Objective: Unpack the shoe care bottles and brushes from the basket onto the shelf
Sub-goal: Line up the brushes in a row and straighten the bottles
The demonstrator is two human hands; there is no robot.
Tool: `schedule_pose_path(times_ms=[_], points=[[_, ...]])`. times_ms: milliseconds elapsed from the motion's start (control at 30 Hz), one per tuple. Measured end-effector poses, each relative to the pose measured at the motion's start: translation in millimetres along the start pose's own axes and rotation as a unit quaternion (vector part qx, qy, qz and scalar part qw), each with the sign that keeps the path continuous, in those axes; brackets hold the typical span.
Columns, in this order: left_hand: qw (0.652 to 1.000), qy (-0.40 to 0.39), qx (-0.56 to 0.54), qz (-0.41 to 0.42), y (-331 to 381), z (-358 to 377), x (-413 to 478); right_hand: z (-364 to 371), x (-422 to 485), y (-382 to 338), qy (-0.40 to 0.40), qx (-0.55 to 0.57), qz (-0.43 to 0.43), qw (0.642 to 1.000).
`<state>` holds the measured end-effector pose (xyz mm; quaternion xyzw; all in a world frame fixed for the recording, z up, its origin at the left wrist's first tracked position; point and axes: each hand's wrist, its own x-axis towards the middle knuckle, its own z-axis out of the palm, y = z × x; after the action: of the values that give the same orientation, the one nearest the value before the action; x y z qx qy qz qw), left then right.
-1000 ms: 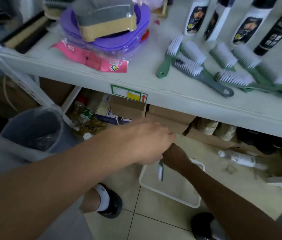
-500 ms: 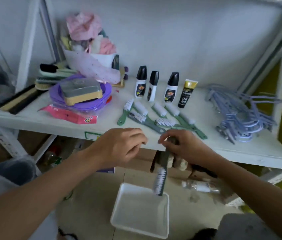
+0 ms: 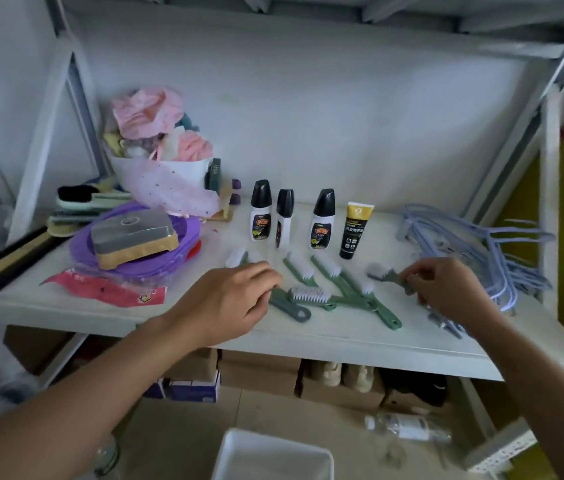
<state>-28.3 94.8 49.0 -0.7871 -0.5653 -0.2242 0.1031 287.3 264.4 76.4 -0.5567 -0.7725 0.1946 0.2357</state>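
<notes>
The white shelf [image 3: 343, 341] filled the middle of the frame, and the white basket [image 3: 273, 455] sat on the floor at the bottom centre. The part of it in view showed nothing inside.

Half a second earlier the grey-green brush [image 3: 386, 273] had dangled below the shelf edge, above the basket. Now it was up over the shelf, right of centre, between the laid-out row and the blue hangers [image 3: 464, 244]. By my reading only the setting-down remained for this brush, and the unpacking looked close to finished.

Three white bottles [image 3: 260, 216] and a black-and-yellow tube [image 3: 355, 230] stood upright towards the back. The other brushes [image 3: 325, 289] lay fanned in front of them.

The hands were well apart. The left hand [image 3: 228, 299] had risen from the basket and hung over the left end of the row, fingers loosely curled, gripping nothing I could see. The right hand [image 3: 447, 292] pinched the grey-green brush by its handle, bristle head pointing left.
</notes>
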Motion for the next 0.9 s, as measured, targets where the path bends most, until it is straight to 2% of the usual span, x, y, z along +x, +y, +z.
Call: schedule_pose_path(times_ms=[100, 167, 333, 533, 633, 733, 800, 900], points=[[0.998, 0.014, -0.001, -0.057, -11.2, 4.1, 19.0, 9.7, 0.1, 0.6, -0.022, -0.168, -0.045, 0.984], [0.995, 0.029, -0.012, -0.095, -15.2, 8.0, 28.3, 13.3, 0.7, -1.1, -0.029, -0.225, -0.045, 0.973], [0.988, 0.026, -0.033, -0.146, -6.5, 16.1, 35.9, 23.2, -5.0, -22.5, -0.027, -0.183, -0.052, 0.981], [0.986, 0.024, -0.034, -0.160, 6.8, 15.7, 34.5, 46.3, -32.7, -58.9, -0.071, -0.121, -0.127, 0.982], [0.982, 0.020, -0.030, -0.183, 1.6, 11.4, 28.4, 59.4, -45.1, -71.6, -0.088, -0.128, -0.171, 0.973], [0.970, 0.015, -0.019, -0.240, -15.2, 9.6, 18.4, 73.9, -47.0, -86.7, -0.103, -0.152, -0.206, 0.961], [0.958, -0.008, -0.011, -0.288, -30.1, 9.2, 9.9, 87.7, -43.5, -99.0, -0.102, -0.164, -0.223, 0.956], [0.936, -0.106, 0.000, -0.336, -45.9, 8.4, -1.8, 114.3, -34.6, -119.2, -0.103, -0.168, -0.253, 0.947]])
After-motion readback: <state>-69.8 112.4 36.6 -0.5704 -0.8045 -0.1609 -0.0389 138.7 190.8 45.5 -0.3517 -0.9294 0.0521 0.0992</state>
